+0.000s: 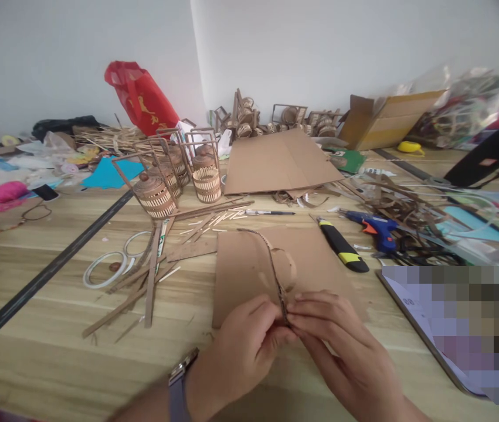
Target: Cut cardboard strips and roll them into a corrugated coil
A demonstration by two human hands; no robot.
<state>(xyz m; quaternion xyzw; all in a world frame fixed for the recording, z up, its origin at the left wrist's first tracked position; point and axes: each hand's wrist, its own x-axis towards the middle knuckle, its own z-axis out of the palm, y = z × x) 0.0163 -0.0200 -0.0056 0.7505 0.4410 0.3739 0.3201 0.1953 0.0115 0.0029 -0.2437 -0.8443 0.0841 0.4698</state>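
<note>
Both my hands meet low in the middle of the view. My left hand (244,346) and my right hand (341,346) each pinch the near end of a long thin corrugated cardboard strip (271,258), which curves up and away from my fingers. The strip stands over a flat brown cardboard sheet (319,252) lying on the wooden table (55,328). A watch sits on my left wrist.
A black-and-yellow utility knife (341,245) and a blue glue gun (374,225) lie right of the sheet. Loose cardboard strips (143,287) and white tape rings (104,268) lie to the left. Small woven cardboard lanterns (156,196) and a folded cardboard piece (275,161) stand behind. A tablet (455,328) is at the right.
</note>
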